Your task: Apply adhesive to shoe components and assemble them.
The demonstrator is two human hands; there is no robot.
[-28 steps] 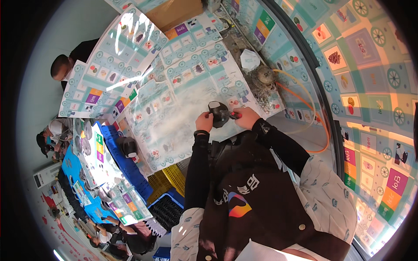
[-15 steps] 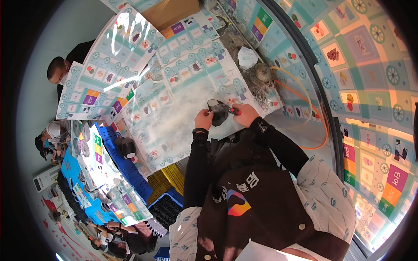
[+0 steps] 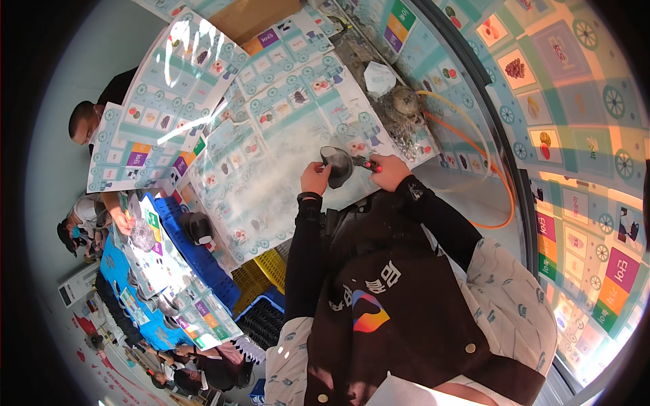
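Above the near edge of the work table [image 3: 284, 196], my left hand [image 3: 315, 178] grips the left rim of a dark, hollow, cup-shaped piece [image 3: 344, 172] between thumb and fingers. The piece has a greyish inside that faces partly up. My right hand [image 3: 390, 173] is closed around a small tool with a red and black handle [image 3: 369, 164]. The tool's front end points left and reaches the piece's right side; its tip is too small to make out.
Pale dust covers the table's patterned sheet. Along the right lie a white mask [image 3: 379, 79], a dusty round object [image 3: 406, 101] and an orange hose [image 3: 504, 196]. To the left are a blue crate [image 3: 196, 260], a yellow crate [image 3: 271, 271] and a co-worker's hand [image 3: 124, 222] on a grey piece.
The cup-shaped piece has turned in my left hand and shows more of its inside. My right hand has drawn slightly right with the tool. A co-worker's hand has appeared at left.
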